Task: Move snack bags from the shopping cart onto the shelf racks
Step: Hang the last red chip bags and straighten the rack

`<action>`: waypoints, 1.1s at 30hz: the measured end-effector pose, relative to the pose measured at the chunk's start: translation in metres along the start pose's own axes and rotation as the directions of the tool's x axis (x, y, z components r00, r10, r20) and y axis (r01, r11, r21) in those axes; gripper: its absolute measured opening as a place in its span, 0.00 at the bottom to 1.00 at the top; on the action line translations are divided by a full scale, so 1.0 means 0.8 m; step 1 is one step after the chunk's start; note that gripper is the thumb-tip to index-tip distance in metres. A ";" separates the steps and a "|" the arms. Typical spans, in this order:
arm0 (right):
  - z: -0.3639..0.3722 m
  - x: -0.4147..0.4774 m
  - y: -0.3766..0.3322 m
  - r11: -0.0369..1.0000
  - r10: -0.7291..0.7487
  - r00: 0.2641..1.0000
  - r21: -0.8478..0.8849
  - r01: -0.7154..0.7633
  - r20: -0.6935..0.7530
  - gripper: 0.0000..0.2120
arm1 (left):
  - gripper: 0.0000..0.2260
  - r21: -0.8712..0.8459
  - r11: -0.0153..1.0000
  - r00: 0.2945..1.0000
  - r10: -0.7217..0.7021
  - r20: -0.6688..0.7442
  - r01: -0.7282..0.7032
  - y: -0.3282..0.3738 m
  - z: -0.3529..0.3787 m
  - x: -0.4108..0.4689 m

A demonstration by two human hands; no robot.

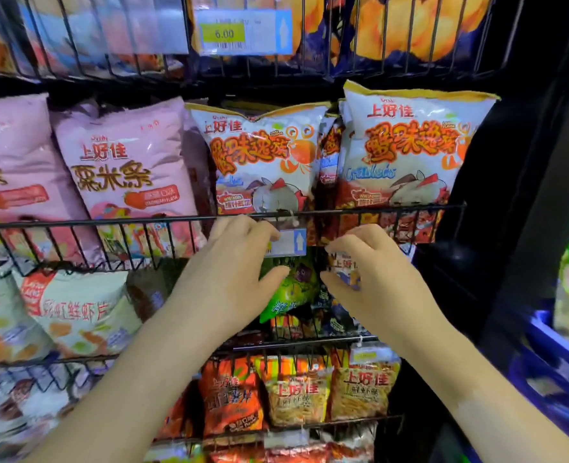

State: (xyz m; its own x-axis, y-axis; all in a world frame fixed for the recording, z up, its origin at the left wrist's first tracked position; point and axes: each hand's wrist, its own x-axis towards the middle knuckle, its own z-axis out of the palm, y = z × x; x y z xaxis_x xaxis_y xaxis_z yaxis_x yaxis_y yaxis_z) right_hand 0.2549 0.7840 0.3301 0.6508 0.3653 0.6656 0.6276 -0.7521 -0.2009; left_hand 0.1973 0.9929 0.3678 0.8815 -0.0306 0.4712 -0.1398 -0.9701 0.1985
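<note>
**Two bags going into a crowded rack: snags and spills are the risk**

The green bag (pixel 291 290) sits in the mouth of the middle wire rack (pixel 309 339), between the two hands. The left hand (pixel 233 262) has curled fingers above it and its thumb pressed on the bag's upper edge, apparently pinching it. The right hand (pixel 373 272) curls its fingers and thumb round the edge of a small white bag (pixel 343 265), just beside the green one. More bags wait in the blue shopping cart (pixel 550 349) at the right edge.

In my judgement, the main danger is the tight opening. The hanging price tag (pixel 291 243) and the rail of the upper rack (pixel 376 210) lie right over the knuckles, so a lifted wrist could knock the tag off or catch a bag on the wire. The rack already looks full; pushing hard may crush the snacks or force neighbouring bags out over the low front. A loose pinch could let the slick green bag slide down.

Readable writing: "上好佳" on the white bag and on most packs. The crab bags (pixel 406 152) above also carry "Crablets"; the pink bags (pixel 122 162) read "粟米条"; the bags (pixel 364 389) below read "鲜虾条". The top shelf label (pixel 224 33) shows "6.00". The print on the green bag is too blurred to read.
</note>
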 end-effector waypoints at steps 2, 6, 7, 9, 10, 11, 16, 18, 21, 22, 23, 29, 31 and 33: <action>0.018 -0.024 0.012 0.999 0.021 0.997 0.045 -0.024 0.069 0.17 | 0.21 -0.055 0.998 1.000 -0.018 0.012 0.019 -0.004 0.017 -0.019; 0.057 -0.052 0.025 0.991 0.073 0.979 0.094 -0.092 0.191 0.18 | 0.23 -0.071 0.991 0.980 -0.098 0.172 0.112 -0.021 0.071 -0.039; 0.066 -0.054 0.027 0.982 0.104 0.967 0.133 -0.137 0.231 0.19 | 0.24 -0.086 0.986 0.969 -0.120 0.217 0.142 -0.026 0.086 -0.039; 0.083 -0.050 0.028 0.961 0.159 0.940 0.172 -0.217 0.302 0.21 | 0.29 -0.134 0.968 0.942 -0.168 0.291 0.214 -0.034 0.114 -0.031; 0.093 -0.045 0.029 0.954 0.172 0.929 0.178 -0.239 0.329 0.23 | 0.32 -0.145 0.958 0.930 -0.192 0.315 0.247 -0.038 0.129 -0.023; 0.104 -0.038 0.030 0.949 0.180 0.920 0.184 -0.255 0.347 0.24 | 0.34 -0.140 0.951 0.919 -0.218 0.330 0.276 -0.043 0.143 -0.012; 0.173 0.002 0.041 0.924 0.255 0.864 0.154 -0.350 0.434 0.20 | 0.39 -0.060 0.896 0.843 -0.389 0.373 0.440 -0.076 0.215 0.048; 0.199 0.014 0.048 0.920 0.275 0.846 0.131 -0.369 0.456 0.15 | 0.42 -0.041 0.873 0.808 -0.432 0.402 0.487 -0.088 0.243 0.059; 0.225 0.024 0.056 0.926 0.321 0.836 0.036 -0.375 0.445 0.17 | 0.45 -0.061 0.855 0.800 -0.455 0.391 0.516 -0.098 0.271 0.071; 0.232 0.026 0.059 0.920 0.349 0.807 -0.007 -0.393 0.477 0.14 | 0.45 -0.110 0.848 0.812 -0.446 0.377 0.518 -0.102 0.280 0.077; 0.238 0.029 0.061 0.911 0.369 0.764 -0.044 -0.409 0.529 0.10 | 0.44 -0.169 0.841 0.826 -0.433 0.362 0.515 -0.104 0.286 0.083; 0.270 0.067 0.058 0.761 0.551 0.702 0.073 -0.645 0.451 0.26 | 0.45 -0.367 0.793 0.862 -0.363 0.355 0.486 -0.127 0.307 0.119; 0.279 0.075 0.060 0.740 0.562 0.689 0.095 -0.666 0.457 0.28 | 0.45 -0.419 0.766 0.866 -0.359 0.348 0.487 -0.137 0.308 0.130; 0.286 0.080 0.066 0.724 0.577 0.675 0.095 -0.683 0.460 0.31 | 0.43 -0.478 0.738 0.875 -0.345 0.340 0.477 -0.148 0.314 0.138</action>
State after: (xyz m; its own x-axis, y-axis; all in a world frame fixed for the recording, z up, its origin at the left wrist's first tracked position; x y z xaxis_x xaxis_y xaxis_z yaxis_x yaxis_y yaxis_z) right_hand 0.4270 0.8931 0.1978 0.9979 0.0649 0.0031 0.0503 -0.7419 -0.6686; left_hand 0.4244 1.0440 0.1805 0.9727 0.2261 0.0516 0.1014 -0.6149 0.7820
